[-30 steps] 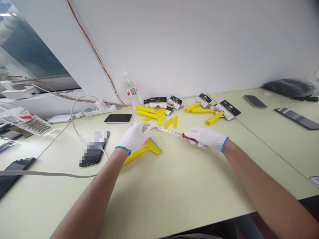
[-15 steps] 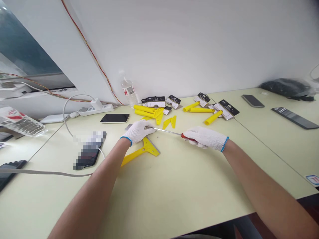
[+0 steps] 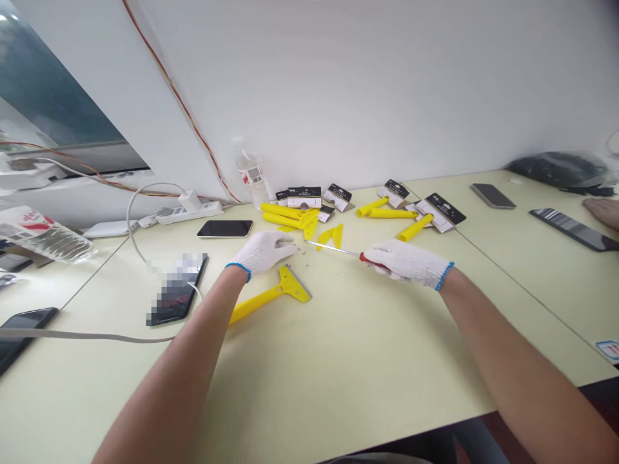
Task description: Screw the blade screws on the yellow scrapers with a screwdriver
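Head view: right hand, gloved, grips a red-handled screwdriver. Left hand, gloved and curled, may pinch something; cannot tell. It sits beside tiny screws, just above a whole yellow scraper on the desk. Further yellow handles and cards lie heaped by the wall.

Water bottle at the wall, top centre. Power strip left of it, white charger plugged in. Black phone on tabletop below strip; second phone left, partly pixelated. Dark phones right. Black bag upper right. Orange wire down wall.
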A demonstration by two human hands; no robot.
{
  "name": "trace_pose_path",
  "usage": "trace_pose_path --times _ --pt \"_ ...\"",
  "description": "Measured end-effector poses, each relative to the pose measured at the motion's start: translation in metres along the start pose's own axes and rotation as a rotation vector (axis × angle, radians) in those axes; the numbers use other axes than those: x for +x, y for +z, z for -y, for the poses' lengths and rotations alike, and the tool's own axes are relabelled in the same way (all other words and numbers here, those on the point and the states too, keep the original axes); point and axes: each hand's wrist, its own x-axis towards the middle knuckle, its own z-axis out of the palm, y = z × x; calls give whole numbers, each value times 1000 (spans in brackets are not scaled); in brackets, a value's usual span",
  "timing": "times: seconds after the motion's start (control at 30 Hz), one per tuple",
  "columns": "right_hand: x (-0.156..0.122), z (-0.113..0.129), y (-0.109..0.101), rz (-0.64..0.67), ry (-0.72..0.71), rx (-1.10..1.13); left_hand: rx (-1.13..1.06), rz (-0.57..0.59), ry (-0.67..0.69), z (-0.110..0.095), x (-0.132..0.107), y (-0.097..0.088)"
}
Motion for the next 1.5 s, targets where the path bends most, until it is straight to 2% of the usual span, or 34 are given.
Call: trace_pose_path --times 0.13,0.23,0.33,0.43,0.53,0.63,0.77,0.87,0.97,1.17,1.33,1.5 --pt "-3 -7 -11 -20 -75 -149 26 -89 -153 -7 -27 -16" --pt "-1 -17 -19 -65 -112 -355 126 23 -165 -11 -54 -20" --pt "4 -22 -22 -135 -60 -468 165 187 -137 -13 -73 -14" --pt "9 -25 -22 -174 -27 -507 224 179 -89 -10 -80 -6" --pt "13 -27 -21 -189 -32 -529 227 183 -102 -9 -81 -5" --pt "14 -29 -20 -212 -56 -568 185 141 -133 -9 -81 -13" --pt "13 -31 -21 -205 -70 -565 15 75 -203 -11 -81 -27" --pt "13 -33 -23 -198 -146 -494 -122 -6 -302 -16 -79 -35" --pt "15 -35 -22 -185 -193 -467 -209 -81 -273 -24 -76 -40" --pt "23 -37 -19 -257 -114 -559 -424 -136 -229 -41 -58 -41" --pt "25 -34 -16 -303 -66 -624 -504 -90 -121 -50 -34 -34" --pt "22 -34 -15 -271 -133 -668 -563 -88 -82 -53 -22 -23"
